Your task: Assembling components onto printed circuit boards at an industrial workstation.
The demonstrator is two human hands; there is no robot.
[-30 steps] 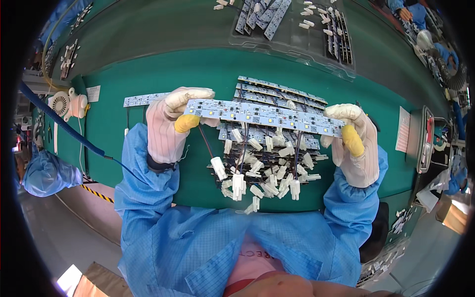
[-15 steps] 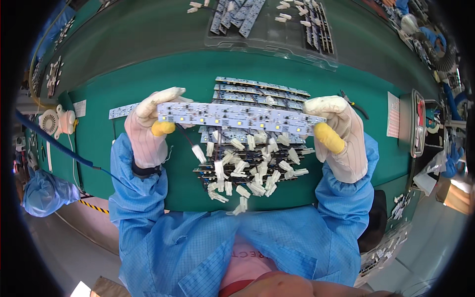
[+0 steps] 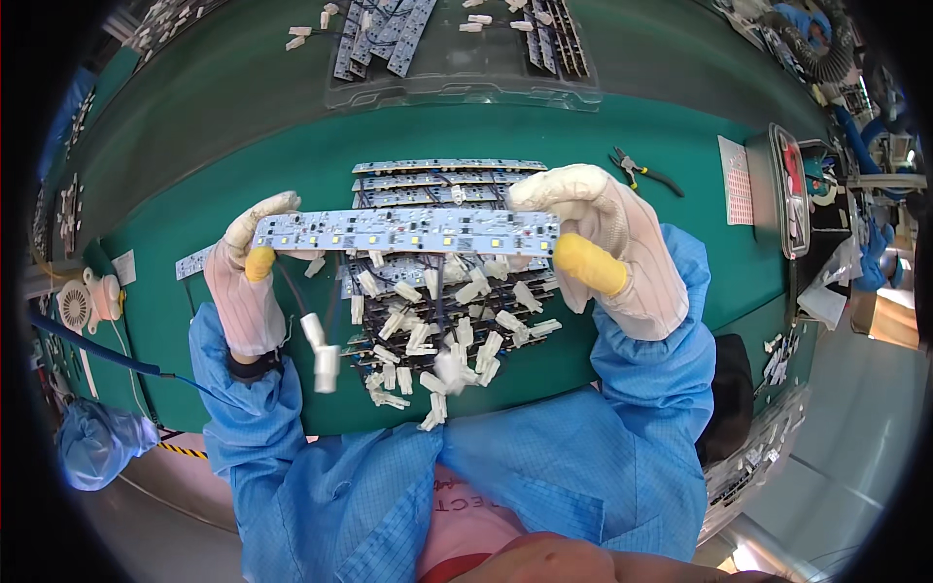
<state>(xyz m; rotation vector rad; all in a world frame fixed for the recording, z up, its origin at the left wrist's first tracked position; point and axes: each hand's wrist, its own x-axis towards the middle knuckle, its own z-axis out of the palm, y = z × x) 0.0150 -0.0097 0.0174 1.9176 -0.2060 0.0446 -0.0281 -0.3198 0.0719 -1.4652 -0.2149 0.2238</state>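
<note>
Between my two gloved hands a long white LED circuit board [image 3: 408, 231] is held up by its ends, its face with small yellow LEDs toward me. My left hand [image 3: 248, 267] pinches the left end, a yellow cover on the thumb. My right hand [image 3: 612, 253] grips the right end, its thumb in yellow too. Dark wires with white plug connectors [image 3: 326, 367] dangle below the board. Beneath and behind it lies a stack of similar LED boards [image 3: 452, 167], with many white connectors [image 3: 476, 340] heaped at its near side. The stack's middle is hidden by the held board.
Another LED board [image 3: 192, 262] lies left of my left hand. Pliers [image 3: 643, 173] rest beyond my right hand. A clear plastic tray [image 3: 466, 94] of boards stands at the back. A small white fan [image 3: 89, 301] sits left; a metal box [image 3: 777, 189] is at the right.
The view has shifted, so the scene sits farther left. The held board is now nearly level, where before it sloped down to the right. Its dangling connectors have swung.
</note>
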